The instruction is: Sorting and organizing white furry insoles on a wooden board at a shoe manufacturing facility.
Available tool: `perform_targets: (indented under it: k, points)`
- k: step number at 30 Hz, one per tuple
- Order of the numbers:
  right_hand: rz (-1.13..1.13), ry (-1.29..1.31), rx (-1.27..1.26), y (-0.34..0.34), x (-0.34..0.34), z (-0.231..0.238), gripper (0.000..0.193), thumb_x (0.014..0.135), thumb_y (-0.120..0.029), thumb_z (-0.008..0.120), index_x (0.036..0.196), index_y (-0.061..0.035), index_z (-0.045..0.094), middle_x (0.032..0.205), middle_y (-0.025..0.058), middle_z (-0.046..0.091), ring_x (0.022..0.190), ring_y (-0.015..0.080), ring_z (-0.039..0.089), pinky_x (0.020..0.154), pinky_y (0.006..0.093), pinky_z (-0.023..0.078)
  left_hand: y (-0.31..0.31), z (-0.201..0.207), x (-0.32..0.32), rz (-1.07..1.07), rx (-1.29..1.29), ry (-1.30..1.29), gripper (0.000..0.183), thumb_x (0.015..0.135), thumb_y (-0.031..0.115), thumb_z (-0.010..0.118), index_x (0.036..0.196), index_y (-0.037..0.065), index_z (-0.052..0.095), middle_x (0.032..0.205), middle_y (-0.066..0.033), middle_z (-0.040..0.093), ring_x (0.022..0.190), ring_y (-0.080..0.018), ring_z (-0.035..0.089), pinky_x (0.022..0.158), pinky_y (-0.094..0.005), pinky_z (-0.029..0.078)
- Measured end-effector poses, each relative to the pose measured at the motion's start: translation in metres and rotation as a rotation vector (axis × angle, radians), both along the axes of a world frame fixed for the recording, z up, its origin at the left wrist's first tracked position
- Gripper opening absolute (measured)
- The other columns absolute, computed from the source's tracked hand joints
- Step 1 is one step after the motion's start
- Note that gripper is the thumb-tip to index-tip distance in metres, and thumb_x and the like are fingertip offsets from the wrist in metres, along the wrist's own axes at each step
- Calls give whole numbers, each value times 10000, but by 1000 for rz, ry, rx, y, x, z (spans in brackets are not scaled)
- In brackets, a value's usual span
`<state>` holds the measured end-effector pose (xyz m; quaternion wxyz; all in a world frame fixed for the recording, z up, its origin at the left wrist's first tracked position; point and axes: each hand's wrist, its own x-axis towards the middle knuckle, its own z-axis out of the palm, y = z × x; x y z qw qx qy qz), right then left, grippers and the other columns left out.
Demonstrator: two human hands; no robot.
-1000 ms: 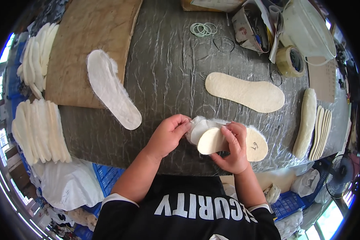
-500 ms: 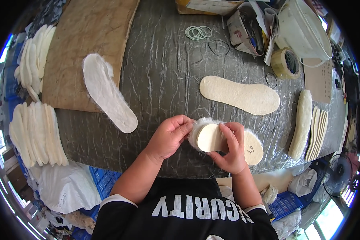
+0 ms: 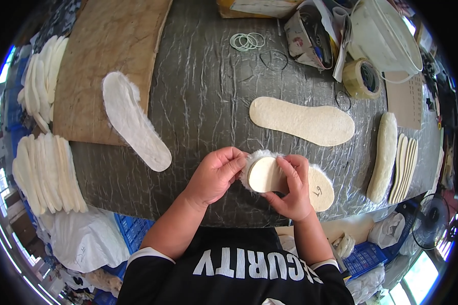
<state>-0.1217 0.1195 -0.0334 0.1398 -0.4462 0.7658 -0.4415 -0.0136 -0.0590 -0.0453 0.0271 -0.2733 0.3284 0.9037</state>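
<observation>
Above the near edge of the table, a cream insole with a fluffy white fleece rim (image 3: 263, 175) is between my hands, its lower end marked in dark ink. My right hand (image 3: 293, 189) grips it across the middle, thumb below and fingers above. At its left end, my left hand (image 3: 220, 175) pinches the fleece edge between thumb and fingertips. Just beyond lies a flat cream felt insole (image 3: 302, 121). To the left, a white fleecy insole (image 3: 136, 122) rests partly on a brown board.
Stacked insoles (image 3: 48, 173) stand at the left edge, with more (image 3: 40, 84) behind. On the right are a rolled-looking thick insole (image 3: 382, 158) and several thin ones (image 3: 403, 169). A tape roll (image 3: 362, 79), a plastic tub (image 3: 384, 38), rubber bands (image 3: 247, 41) and a tool box (image 3: 309, 38) sit at the back.
Both hands keep nearly the same hold on the insole. The surroundings have shifted slightly in the picture; nothing has been taken up or let go.
</observation>
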Motion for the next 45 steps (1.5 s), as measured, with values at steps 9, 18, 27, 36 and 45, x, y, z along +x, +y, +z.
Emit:
perform_targets:
  k: [9, 18, 27, 36, 45]
  points:
    - [0, -20, -6, 0, -1, -2, 813, 525, -105, 808, 1257, -53, 460, 1097, 165, 469, 978, 331, 473, 818, 416, 423, 0, 4, -4, -20, -37, -10, 161, 933, 165, 549, 969, 14, 594, 875, 3, 591, 745, -45, 510, 665, -192, 425]
    - [-60, 17, -18, 3, 7, -7, 813, 502, -96, 814, 1243, -56, 483, 1076, 154, 468, 973, 331, 471, 811, 416, 428, 1, 14, -4, -73, -172, -12, 162, 933, 151, 545, 962, -2, 591, 900, -23, 602, 765, -58, 519, 681, -209, 440]
    - [-78, 243, -254, 3, 27, -19, 675, 495, -87, 809, 1124, -60, 567, 1033, 140, 504, 921, 311, 513, 759, 422, 459, -5, 20, 13, -58, -57, -1, 529, 860, 472, 588, 994, -37, 530, 963, -122, 600, 839, -150, 597, 737, -263, 490]
    - [20, 329, -254, 4, 40, -20, 383, 686, -113, 645, 1067, -110, 605, 1074, 98, 549, 961, 259, 522, 831, 430, 466, -13, 43, 2, -371, -359, -128, 165, 884, 147, 620, 797, 12, 584, 706, 13, 554, 640, -21, 492, 535, -190, 392]
    - [20, 353, -239, 2, 42, -19, 380, 690, -103, 637, 1069, -107, 605, 1079, 92, 549, 967, 256, 517, 839, 425, 465, -11, 52, 5, -413, -595, -89, 173, 898, 101, 579, 771, -12, 548, 770, 3, 543, 664, -33, 463, 571, -191, 383]
